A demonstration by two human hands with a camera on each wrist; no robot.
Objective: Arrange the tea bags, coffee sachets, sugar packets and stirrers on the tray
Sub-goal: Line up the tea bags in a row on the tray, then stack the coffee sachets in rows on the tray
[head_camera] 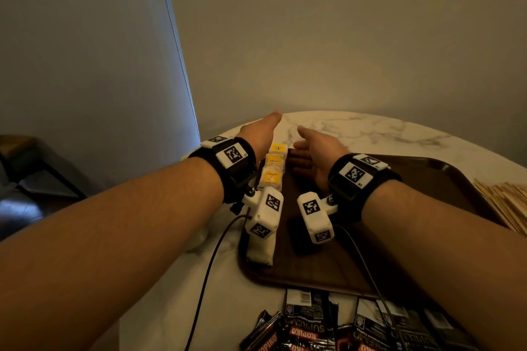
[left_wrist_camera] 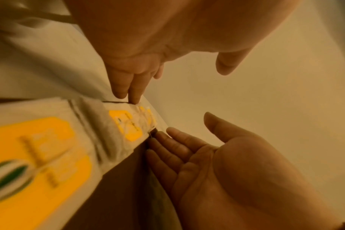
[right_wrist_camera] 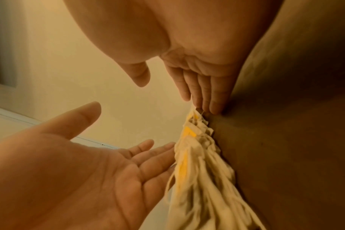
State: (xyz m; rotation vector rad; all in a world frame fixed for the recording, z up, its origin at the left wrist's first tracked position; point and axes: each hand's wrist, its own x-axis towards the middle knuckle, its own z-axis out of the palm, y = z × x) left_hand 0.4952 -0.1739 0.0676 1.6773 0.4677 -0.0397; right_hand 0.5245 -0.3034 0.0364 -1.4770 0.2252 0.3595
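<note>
A row of white tea bags with yellow labels (head_camera: 273, 164) lies along the left edge of the dark brown tray (head_camera: 399, 208). My left hand (head_camera: 262, 134) stands on the row's left side and my right hand (head_camera: 316, 151) on its right, palms facing each other, fingers straight. In the left wrist view the left hand (left_wrist_camera: 144, 66) touches the far end of the tea bags (left_wrist_camera: 126, 124) with its fingertips, and the right hand (left_wrist_camera: 217, 163) lies flat beside them. In the right wrist view the right hand's fingertips (right_wrist_camera: 213, 102) touch the stacked tea bags (right_wrist_camera: 195, 155). Neither hand grips anything.
Black coffee sachets (head_camera: 313, 328) lie on the marble table (head_camera: 370, 128) in front of the tray. A pile of wooden stirrers (head_camera: 507, 202) sits off the tray's right side. Most of the tray is bare. A dark chair (head_camera: 25, 162) stands at the left.
</note>
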